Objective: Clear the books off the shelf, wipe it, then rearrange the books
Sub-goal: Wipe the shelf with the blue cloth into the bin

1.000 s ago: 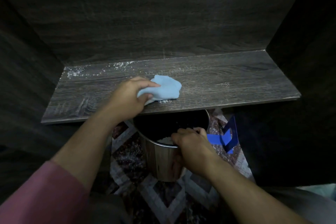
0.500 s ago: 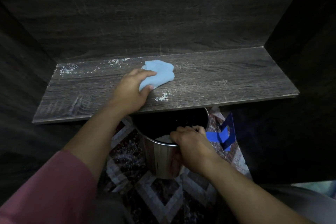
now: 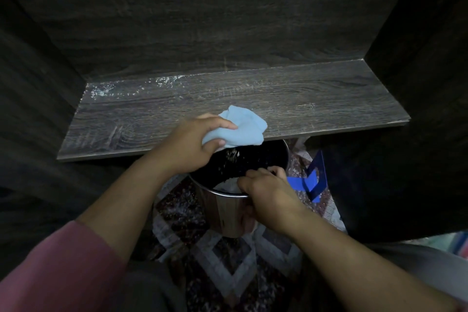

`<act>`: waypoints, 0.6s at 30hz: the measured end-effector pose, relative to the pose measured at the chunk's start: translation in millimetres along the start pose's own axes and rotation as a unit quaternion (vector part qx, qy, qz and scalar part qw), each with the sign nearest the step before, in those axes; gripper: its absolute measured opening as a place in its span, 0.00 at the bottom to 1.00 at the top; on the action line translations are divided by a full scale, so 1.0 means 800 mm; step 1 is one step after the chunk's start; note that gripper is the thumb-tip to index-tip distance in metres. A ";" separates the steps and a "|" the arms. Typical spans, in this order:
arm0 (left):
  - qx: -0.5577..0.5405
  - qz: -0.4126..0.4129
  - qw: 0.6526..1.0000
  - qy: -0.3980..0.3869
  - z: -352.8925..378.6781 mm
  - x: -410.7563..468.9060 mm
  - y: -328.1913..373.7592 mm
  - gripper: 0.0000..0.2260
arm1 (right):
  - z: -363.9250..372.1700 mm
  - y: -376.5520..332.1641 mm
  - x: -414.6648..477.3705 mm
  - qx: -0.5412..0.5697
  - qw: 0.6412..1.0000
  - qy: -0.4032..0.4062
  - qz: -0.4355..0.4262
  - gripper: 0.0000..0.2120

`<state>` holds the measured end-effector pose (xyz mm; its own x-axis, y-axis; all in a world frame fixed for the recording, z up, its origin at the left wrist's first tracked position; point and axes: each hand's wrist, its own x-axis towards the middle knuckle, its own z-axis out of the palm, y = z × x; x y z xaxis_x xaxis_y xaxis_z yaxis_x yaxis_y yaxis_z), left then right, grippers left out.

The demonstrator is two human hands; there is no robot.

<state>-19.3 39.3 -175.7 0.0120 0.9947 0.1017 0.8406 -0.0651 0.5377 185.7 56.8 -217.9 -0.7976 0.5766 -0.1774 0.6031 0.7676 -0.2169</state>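
- We see the dark wooden shelf [image 3: 304, 109] bare of books, its board running left to right between dark side walls.
- White dust [image 3: 162, 81] lies along its back edge, mostly toward the left corner.
- The light blue cloth [image 3: 243, 129] sits at the shelf's front edge, bunched up and partly hanging past it.
- The left hand [image 3: 187, 144] grasps the cloth, thumb and fingers pinched around it.
- Just below the edge we find a shiny metal bin [image 3: 228, 215] with white powder inside.
- The right hand [image 3: 266, 190] grips the bin's near rim, fingers curled over it.
- The bin stands over a patterned rug [image 3: 222, 261]; a blue object [image 3: 311, 182] is just beside it on the right.
- We note a pink sleeve [image 3: 58, 268] on the left arm.
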 end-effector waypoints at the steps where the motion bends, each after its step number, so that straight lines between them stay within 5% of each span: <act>1: -0.009 0.001 1.000 -0.007 0.000 -0.002 0.001 0.16 | 0.000 0.000 0.000 0.000 1.000 -0.001 -0.001 0.14; 10: -0.077 -0.001 0.995 -0.068 -0.004 -0.009 0.009 0.16 | 0.005 0.001 -0.001 0.004 1.000 -0.005 -0.006 0.14; 16: -0.055 -0.012 0.985 0.160 -0.002 0.000 0.005 0.16 | 0.011 0.001 -0.001 0.007 1.000 0.003 -0.012 0.12; 18: -0.008 -0.033 0.984 0.177 0.002 0.003 -0.001 0.16 | 0.011 0.001 -0.001 0.006 1.000 0.002 -0.014 0.13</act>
<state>-18.8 41.8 -177.3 -0.2343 0.9072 0.3494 0.8243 -0.0052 0.5662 186.6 54.6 -226.7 -0.8143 0.5557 -0.1678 0.5805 0.7803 -0.2328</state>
